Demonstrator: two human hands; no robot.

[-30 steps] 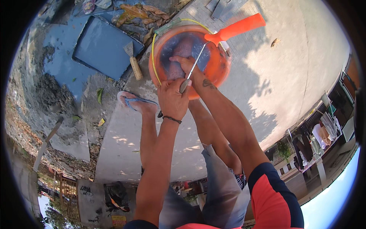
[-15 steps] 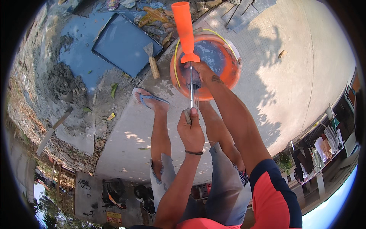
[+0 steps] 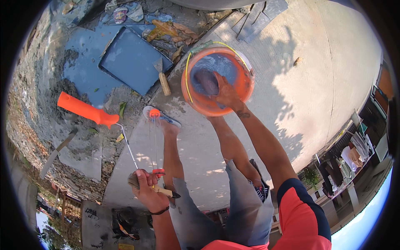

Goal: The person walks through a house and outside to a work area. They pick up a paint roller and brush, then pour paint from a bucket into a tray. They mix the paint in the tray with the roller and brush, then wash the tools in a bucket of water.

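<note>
My left hand [image 3: 151, 195] grips a paint roller frame by its metal end. Its orange handle [image 3: 85, 110] points away to the far left, and its bare wire cage [image 3: 156, 143] carries no sleeve. Clasped in the same fist is a paintbrush [image 3: 166, 191] with a wooden handle; its bristles stick out at the left. Inside the orange bucket [image 3: 214, 111] my right hand [image 3: 227, 92] is closed round a dark roller sleeve [image 3: 206, 81], partly sunk in cloudy bluish water. The fingers' far side is hidden.
Left of the bucket a blue-coated paint tray [image 3: 133, 62] lies on paint-stained ground. A scraper [image 3: 164, 83] leans at its edge. A curved, blade-like tool [image 3: 58, 153] lies farther left. Metal pieces [image 3: 262, 18] rest on the concrete at the far right. My legs straddle the near ground.
The sleeve has come off the wire cage and gone down into the bucket with my right hand. My left hand has swung left and nearer with the roller frame and paintbrush.
</note>
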